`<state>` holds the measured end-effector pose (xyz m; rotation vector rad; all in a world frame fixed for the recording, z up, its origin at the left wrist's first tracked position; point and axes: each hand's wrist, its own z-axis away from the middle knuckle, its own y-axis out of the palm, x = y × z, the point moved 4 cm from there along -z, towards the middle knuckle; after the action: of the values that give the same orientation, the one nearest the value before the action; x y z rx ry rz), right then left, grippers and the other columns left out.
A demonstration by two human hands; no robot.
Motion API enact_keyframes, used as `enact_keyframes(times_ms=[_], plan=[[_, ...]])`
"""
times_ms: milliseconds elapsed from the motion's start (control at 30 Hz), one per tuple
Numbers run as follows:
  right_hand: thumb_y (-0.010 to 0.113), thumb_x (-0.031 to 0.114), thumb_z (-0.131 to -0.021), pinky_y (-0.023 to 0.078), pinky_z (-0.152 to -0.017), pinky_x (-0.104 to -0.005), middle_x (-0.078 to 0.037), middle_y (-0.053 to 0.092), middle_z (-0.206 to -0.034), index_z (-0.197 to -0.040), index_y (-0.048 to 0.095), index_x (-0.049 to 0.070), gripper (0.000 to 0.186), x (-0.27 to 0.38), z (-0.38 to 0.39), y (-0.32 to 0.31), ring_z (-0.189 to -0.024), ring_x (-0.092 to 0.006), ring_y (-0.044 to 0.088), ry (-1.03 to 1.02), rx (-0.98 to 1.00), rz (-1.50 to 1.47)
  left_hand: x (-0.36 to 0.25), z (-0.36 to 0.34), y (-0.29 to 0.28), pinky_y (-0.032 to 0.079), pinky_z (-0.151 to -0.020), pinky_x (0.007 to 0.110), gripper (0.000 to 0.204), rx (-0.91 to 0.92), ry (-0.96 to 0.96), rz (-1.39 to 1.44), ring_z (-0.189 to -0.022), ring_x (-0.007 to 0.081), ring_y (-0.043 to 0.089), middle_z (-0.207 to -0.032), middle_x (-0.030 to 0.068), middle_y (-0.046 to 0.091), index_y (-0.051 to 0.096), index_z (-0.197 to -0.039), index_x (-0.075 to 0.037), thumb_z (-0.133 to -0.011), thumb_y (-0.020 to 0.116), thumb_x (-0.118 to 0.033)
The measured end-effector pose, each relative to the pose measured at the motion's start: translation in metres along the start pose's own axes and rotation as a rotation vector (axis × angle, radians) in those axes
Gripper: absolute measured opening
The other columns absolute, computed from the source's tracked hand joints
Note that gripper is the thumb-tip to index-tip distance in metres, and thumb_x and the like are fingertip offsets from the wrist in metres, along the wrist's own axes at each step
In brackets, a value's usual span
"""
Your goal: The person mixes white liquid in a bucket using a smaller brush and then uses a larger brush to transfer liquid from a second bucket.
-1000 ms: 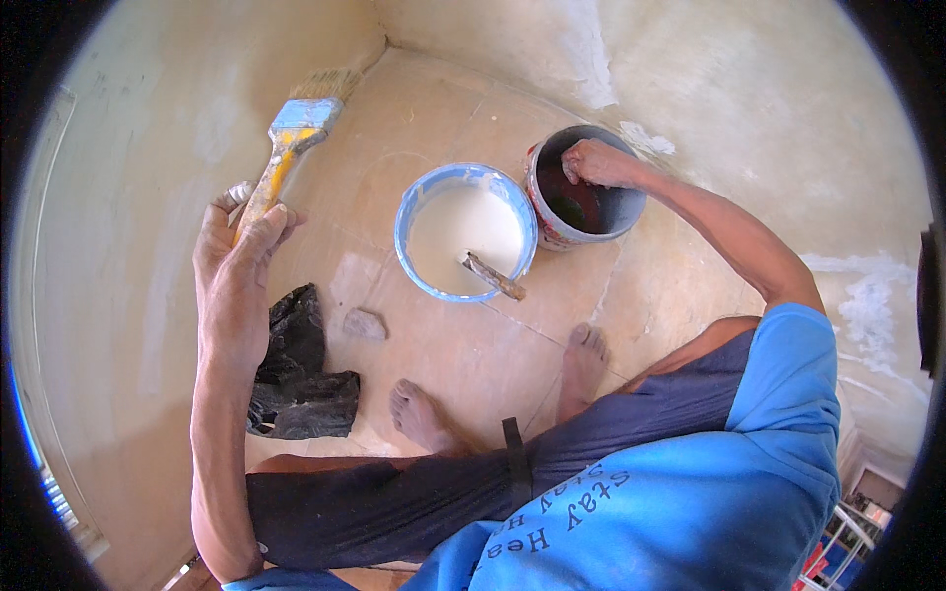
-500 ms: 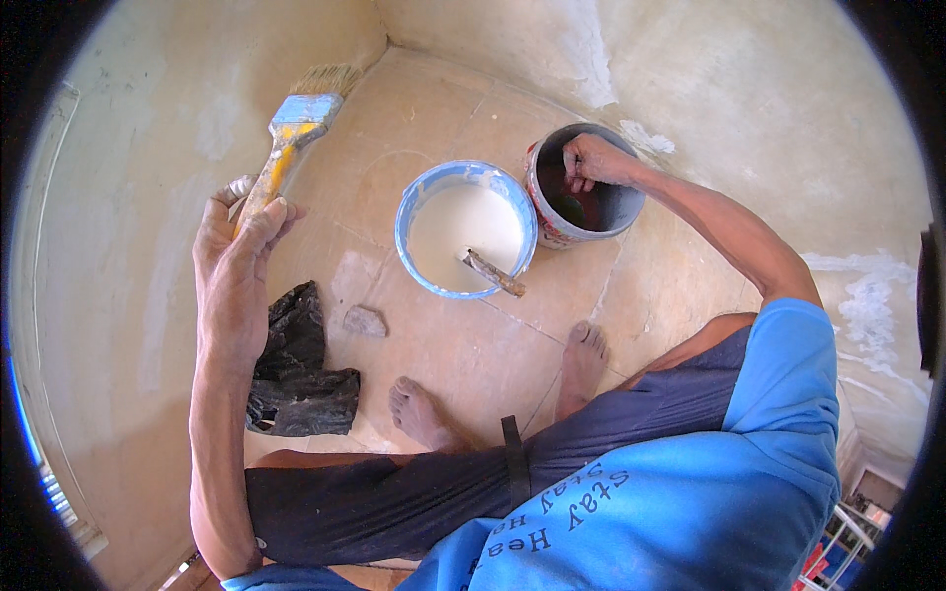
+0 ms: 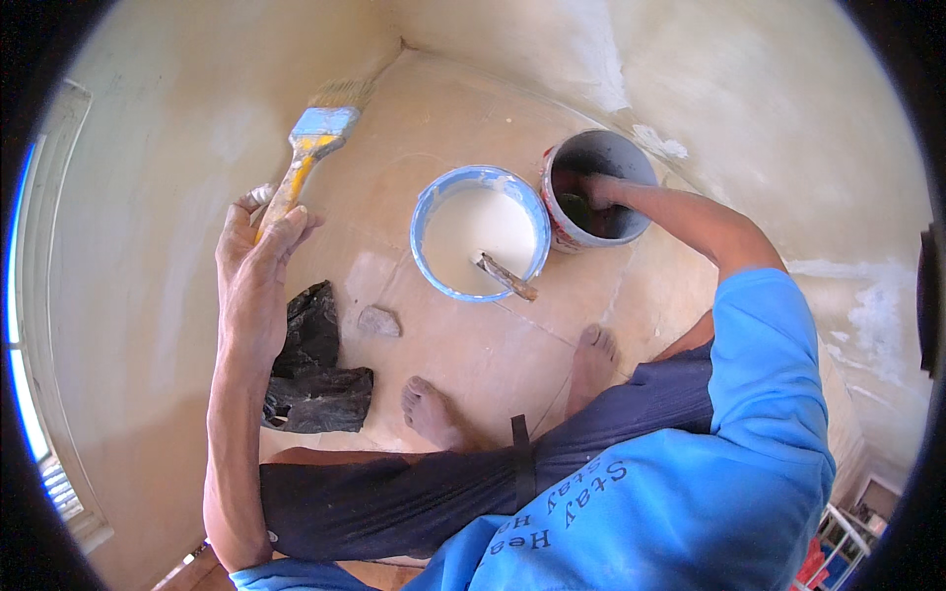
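My left hand [image 3: 258,236] is closed around the yellow handle of a wide paintbrush [image 3: 317,138], its pale bristles pointing up and away. My right hand [image 3: 598,191] reaches down inside a white-and-red bucket [image 3: 629,158] with a dark interior; its fingers are lost in the shadow there. Beside that bucket, on its left, stands a light-blue bucket [image 3: 426,258] filled with white paint [image 3: 478,229]. A second, paint-crusted brush [image 3: 509,278] leans in the paint, its handle resting over the near rim.
A crumpled black plastic bag [image 3: 320,394] and a flat grey stone [image 3: 379,321] lie on the tiled floor [image 3: 473,345] left of my bare feet [image 3: 431,412]. Patchy walls meet in a far corner [image 3: 402,41]. A window frame [image 3: 59,295] edges the left side.
My right hand has gone deeper into the white-and-red bucket. My left hand still holds the paintbrush. The whole view has shifted slightly.
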<state>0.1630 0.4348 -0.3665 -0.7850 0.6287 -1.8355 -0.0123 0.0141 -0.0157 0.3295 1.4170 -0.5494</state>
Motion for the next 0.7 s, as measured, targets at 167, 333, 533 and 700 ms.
enact_keyframes(times_ms=[167,333,533,700], plan=[[0.065,0.014,-0.076,0.044,-0.102,-0.0469,-0.024,0.059,-0.127,-0.133,0.055,0.010,0.057,-0.056,-0.026,0.022,-0.121,-0.0384,0.055,0.033,0.102,0.130,0.002,-0.012,0.010,0.043,-0.099,0.033,0.039,0.068,0.031,0.031,-0.103,0.0166,0.060,-0.107,0.0135,0.058,0.047,-0.119,0.003,-0.090,0.065,-0.015],[0.060,0.007,-0.077,0.050,-0.091,-0.0481,-0.025,0.068,-0.096,-0.115,0.063,-0.001,0.039,-0.001,0.011,-0.034,-0.100,-0.0428,0.064,0.128,0.141,0.249,0.000,-0.003,-0.002,0.043,-0.100,0.033,0.038,0.010,0.025,-0.058,-0.102,0.0170,0.060,-0.106,0.0134,0.059,0.047,-0.119,0.004,-0.091,0.064,-0.015],[0.053,-0.001,-0.076,0.051,-0.086,-0.0477,-0.022,0.066,-0.081,-0.104,0.065,-0.003,0.030,0.082,0.105,-0.134,-0.094,-0.0422,0.065,0.104,-0.038,-0.182,0.003,0.002,-0.007,0.044,-0.100,0.032,0.036,0.008,0.024,0.029,-0.102,0.0166,0.060,-0.106,0.0127,0.060,0.047,-0.118,0.005,-0.092,0.062,-0.016],[0.054,-0.002,-0.070,0.050,-0.080,-0.0463,-0.021,0.066,-0.090,-0.092,0.064,-0.002,0.023,0.053,0.086,-0.084,-0.093,-0.0397,0.063,-0.202,-0.141,0.074,0.002,-0.004,0.004,0.044,-0.100,0.032,0.038,0.066,0.051,0.009,-0.103,0.0167,0.060,-0.107,0.0140,0.060,0.047,-0.120,0.005,-0.092,0.063,-0.015]])
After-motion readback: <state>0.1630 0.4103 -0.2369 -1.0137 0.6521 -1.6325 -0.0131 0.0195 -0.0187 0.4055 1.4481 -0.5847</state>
